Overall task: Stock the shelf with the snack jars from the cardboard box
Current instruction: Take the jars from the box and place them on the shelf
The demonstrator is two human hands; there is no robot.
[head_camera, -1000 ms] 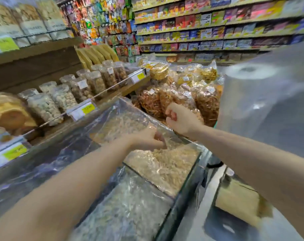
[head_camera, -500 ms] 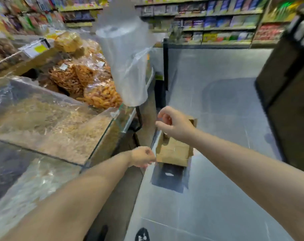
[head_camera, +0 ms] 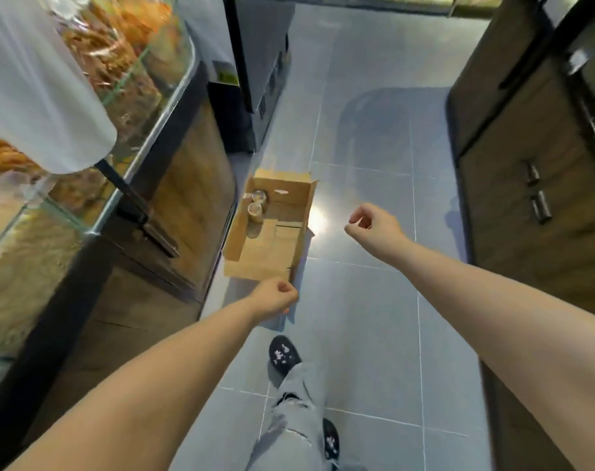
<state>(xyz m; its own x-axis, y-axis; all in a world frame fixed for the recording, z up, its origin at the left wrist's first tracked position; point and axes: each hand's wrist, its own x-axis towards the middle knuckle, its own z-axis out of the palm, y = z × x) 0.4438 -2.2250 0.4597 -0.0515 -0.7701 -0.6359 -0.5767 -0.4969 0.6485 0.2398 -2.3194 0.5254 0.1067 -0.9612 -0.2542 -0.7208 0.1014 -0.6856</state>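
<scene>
An open cardboard box (head_camera: 272, 253) lies on the grey tiled floor beside the glass counter. Two snack jars (head_camera: 257, 205) with clear lids stand in its far left corner; most of the box floor is bare. My left hand (head_camera: 275, 299) hovers above the box's near edge, fingers curled into a loose fist, holding nothing. My right hand (head_camera: 374, 226) hangs to the right of the box, also loosely curled and empty.
A glass-fronted counter (head_camera: 146, 96) with bagged snacks runs along the left. A hanging roll of plastic bags (head_camera: 41, 96) is at top left. A dark wooden cabinet (head_camera: 527, 185) lines the right side. My legs and black shoes (head_camera: 284, 355) stand on the floor (head_camera: 367, 334).
My view has swung from the shelf and counter down to the floor. Both hands left the counter and dropped toward the cardboard box, which now shows two jars inside.
</scene>
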